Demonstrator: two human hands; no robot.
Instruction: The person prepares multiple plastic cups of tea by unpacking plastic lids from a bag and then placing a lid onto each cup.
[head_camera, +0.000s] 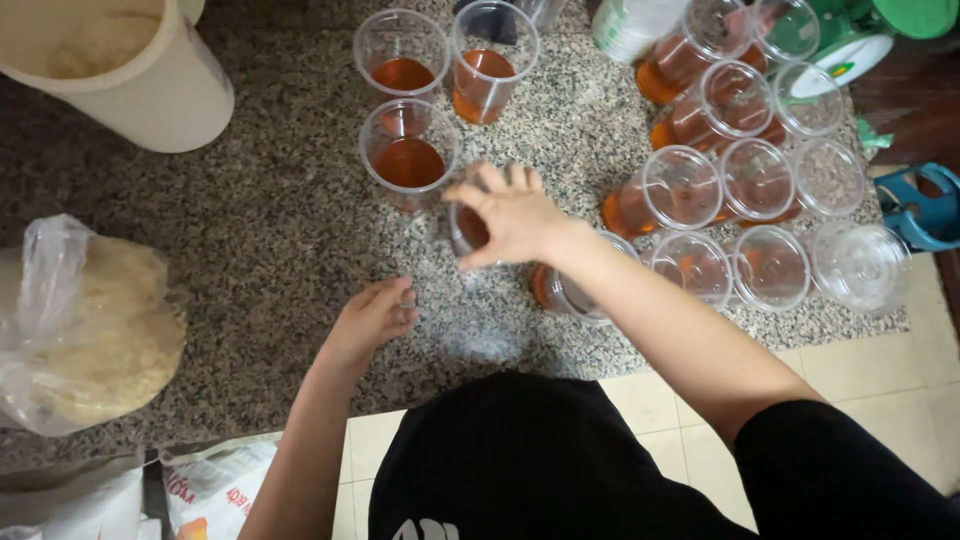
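From my head view, the speckled stone table (260, 230) fills most of the frame. At its far left corner stands a cream bucket (130, 70) with something pale inside; nearer, at the left edge, a clear bag (85, 330) slumps, full of tan grain. Below the table edge lie white sacks (215, 485) with red and orange print. At top right I see a green-and-white lidded thing (860, 40), only partly in view.

Clear plastic cups cover the right half: a cluster (740, 180) holding amber liquid (some tilted against each other, the rightmost ones look empty), and three (410, 150) upright at top centre.

I judge the step to be shifting one cup into line. My right hand (510, 215) closes from above round the rim of a cup (465, 230) with amber liquid, just beside the three. My left hand (375, 315) rests loosely curled on the table, holding nothing. The next move calls for a level, gentle carry, since thin walls squeeze easily.
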